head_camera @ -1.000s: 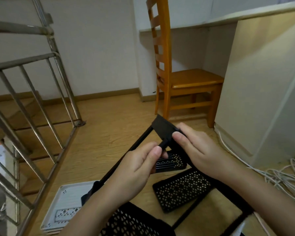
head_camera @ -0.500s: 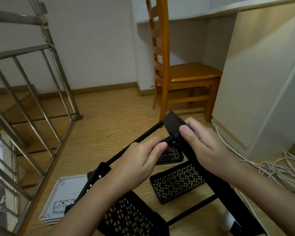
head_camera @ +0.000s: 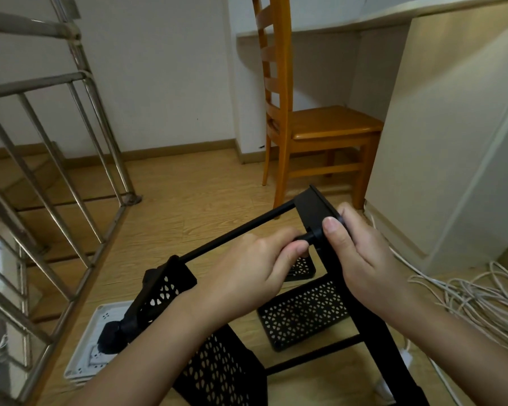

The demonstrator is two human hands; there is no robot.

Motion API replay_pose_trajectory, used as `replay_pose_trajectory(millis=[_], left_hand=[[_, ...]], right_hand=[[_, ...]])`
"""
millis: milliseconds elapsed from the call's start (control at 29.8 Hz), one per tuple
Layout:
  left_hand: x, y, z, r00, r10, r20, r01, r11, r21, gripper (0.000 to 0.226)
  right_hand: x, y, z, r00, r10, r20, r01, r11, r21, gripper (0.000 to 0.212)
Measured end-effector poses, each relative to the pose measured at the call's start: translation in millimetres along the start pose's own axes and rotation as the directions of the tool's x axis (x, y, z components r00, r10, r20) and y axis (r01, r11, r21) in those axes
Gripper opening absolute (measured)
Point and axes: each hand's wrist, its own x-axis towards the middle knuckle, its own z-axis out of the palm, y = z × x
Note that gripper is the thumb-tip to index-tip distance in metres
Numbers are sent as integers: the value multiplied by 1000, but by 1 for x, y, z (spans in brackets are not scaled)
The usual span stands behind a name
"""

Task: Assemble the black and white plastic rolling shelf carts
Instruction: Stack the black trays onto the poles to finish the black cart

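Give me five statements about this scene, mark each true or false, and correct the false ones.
1. The left hand grips a black rod. True.
2. The right hand is empty. False: it holds the black frame at its corner.
3. The chair is metal. False: it is wooden.
4. A white tray lies on the floor. True.
5. Pale cables lie to the right of the hands. True.
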Motion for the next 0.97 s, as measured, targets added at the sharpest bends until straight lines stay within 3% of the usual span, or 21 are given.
replay_pose_trajectory(millis=[134, 302, 504, 739, 874, 974], left_hand=[[4, 5, -1, 1000, 10, -7, -10, 999, 42, 31], [11, 11, -6, 998, 44, 45, -55, 958, 280, 40], [1, 3, 2, 996, 80, 30, -80, 997, -18, 32], [-5, -13, 10, 988, 24, 152, -3, 991, -134, 23], [-23, -44, 1, 977, -103, 188, 130, 982, -137, 38], [-25, -50, 8, 978, -142, 151, 152, 987, -59, 44]], right_hand=[[0, 0, -2, 1000, 9, -29, -10, 1000, -30, 26], [-9, -6, 1, 993, 62, -99, -59, 998, 31, 23], [-14, -8, 0, 1000, -21, -21, 20, 999, -26, 15], [-16, 7, -2, 998, 61, 13, -61, 998, -2, 21], [-7, 11, -12, 986, 157, -60, -156, 988, 14, 28], [-6, 14, -8, 973, 229, -34, -229, 973, 0, 29]])
